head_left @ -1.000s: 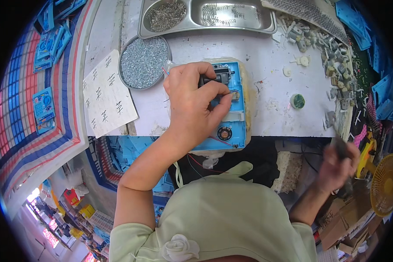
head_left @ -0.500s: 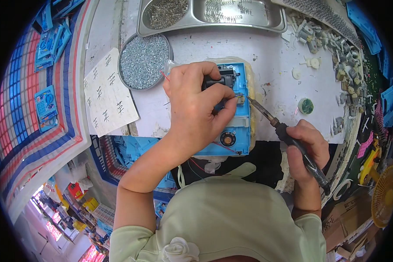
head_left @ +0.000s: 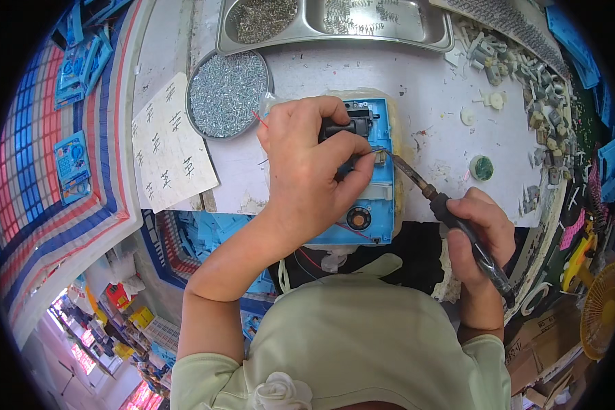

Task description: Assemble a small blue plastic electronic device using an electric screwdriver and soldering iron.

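Observation:
In my right hand is a soldering iron, gripped by its black handle and slanting up to the left. Its tip meets a small metal part inside an open blue plastic casing. My left hand lies over the casing's left side, thumb and forefinger pinching a thin wire close to the iron's tip. A red wire end pokes out behind that hand. The casing also holds a black mechanism and a round speaker. My left fingers hide part of the interior.
A round dish of small screws and a handwritten sheet lie to the left. At the back stands a metal tray with springs. Small motors are heaped at right, near a little round green-and-white tub.
The whole view has shifted very slightly. Both hands hold nearly the same pose, with the iron's tip staying at the small metal part.

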### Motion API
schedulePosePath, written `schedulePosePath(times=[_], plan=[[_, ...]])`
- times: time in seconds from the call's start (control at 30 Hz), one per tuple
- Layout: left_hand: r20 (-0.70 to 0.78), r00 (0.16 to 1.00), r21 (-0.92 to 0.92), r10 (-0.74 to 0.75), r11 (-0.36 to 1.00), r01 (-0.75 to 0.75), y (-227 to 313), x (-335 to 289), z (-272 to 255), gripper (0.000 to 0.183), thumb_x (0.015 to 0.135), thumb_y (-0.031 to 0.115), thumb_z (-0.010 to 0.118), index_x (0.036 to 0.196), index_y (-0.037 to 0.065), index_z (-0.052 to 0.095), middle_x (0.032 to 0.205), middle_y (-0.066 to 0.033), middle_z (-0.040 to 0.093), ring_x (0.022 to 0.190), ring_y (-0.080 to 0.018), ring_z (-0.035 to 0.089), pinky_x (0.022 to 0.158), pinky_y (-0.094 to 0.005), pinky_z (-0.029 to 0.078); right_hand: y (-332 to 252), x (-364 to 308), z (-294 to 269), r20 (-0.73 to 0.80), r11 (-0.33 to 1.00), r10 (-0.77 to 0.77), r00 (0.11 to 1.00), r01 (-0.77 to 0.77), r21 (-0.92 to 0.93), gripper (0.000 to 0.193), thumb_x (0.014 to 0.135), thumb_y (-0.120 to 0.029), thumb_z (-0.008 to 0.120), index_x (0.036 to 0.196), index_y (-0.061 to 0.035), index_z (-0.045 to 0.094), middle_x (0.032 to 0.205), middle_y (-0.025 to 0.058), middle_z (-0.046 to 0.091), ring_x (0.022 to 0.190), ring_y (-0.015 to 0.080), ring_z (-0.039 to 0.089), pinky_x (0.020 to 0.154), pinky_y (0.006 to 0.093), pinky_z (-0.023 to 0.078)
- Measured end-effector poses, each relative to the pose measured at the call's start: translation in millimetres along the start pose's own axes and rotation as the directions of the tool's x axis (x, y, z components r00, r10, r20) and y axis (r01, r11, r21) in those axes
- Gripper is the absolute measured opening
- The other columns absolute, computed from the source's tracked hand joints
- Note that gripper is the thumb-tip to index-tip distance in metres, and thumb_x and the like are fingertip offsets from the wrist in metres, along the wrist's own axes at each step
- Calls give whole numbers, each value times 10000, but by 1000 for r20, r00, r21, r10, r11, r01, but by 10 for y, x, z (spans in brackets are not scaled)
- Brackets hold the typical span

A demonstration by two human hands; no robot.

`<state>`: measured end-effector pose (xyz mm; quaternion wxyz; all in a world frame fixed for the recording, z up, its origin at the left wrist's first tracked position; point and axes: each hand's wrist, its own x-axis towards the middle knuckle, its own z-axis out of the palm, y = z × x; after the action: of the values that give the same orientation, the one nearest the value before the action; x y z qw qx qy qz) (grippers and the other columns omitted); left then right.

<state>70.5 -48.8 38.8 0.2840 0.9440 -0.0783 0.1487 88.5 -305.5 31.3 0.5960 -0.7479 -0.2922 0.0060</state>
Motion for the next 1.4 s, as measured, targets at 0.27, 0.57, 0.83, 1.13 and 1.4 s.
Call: schedulePosePath(times=[0.27, 0.57, 0.83, 1.13, 1.4], plan=[[2, 1000, 16, -12, 1000, 12, 10, -7, 8, 182, 662, 103, 837, 817, 128, 745, 1068, -54, 569, 993, -263, 487, 874, -393, 360, 6, 13, 23, 27, 1000, -18, 999, 18, -3, 274, 835, -108, 735, 1047, 49, 662, 684, 76, 594, 523, 162, 477, 473, 291, 358], [0, 1000, 25, -10, 1000, 10, 13, -10, 10, 177, 663, 113, 838, 811, 138, 743, 1076, -47, 568, 999, -260, 487, 886, -398, 353, 29, 5, 9, 22, 996, -84, 996, 84, -19, 273, 819, -83, 731, 1054, 38, 666, 701, 78, 606, 524, 162, 478, 470, 292, 358], [-1, 1000, 33, -6, 999, 6, 15, -10, 10, 168, 674, 127, 837, 813, 135, 744, 1078, -48, 566, 997, -262, 485, 884, -406, 345, -4, -27, -49, -2, 996, -67, 998, 66, -59, 276, 828, -110, 722, 1052, 43, 670, 670, 68, 575, 525, 159, 476, 471, 291, 352], [9, 1000, 49, 2, 999, -3, 20, -18, -8, 171, 690, 138, 843, 833, 124, 751, 1079, -51, 572, 983, -255, 496, 881, -401, 342, -5, -57, -89, -55, 997, -54, 997, 51, -60, 269, 823, -116, 725, 1034, 44, 677, 636, 45, 524, 524, 156, 460, 476, 284, 333], [12, 991, 71, 136, 988, -137, 5, -57, -80, 175, 694, 142, 816, 850, 145, 738, 1093, -75, 574, 1006, -265, 516, 890, -411, 336, 6, -98, -100, -62, 998, -47, 997, 44, -44, 269, 812, -107, 727, 1030, 43, 679, 641, 52, 534, 526, 155, 465, 476, 283, 341]])
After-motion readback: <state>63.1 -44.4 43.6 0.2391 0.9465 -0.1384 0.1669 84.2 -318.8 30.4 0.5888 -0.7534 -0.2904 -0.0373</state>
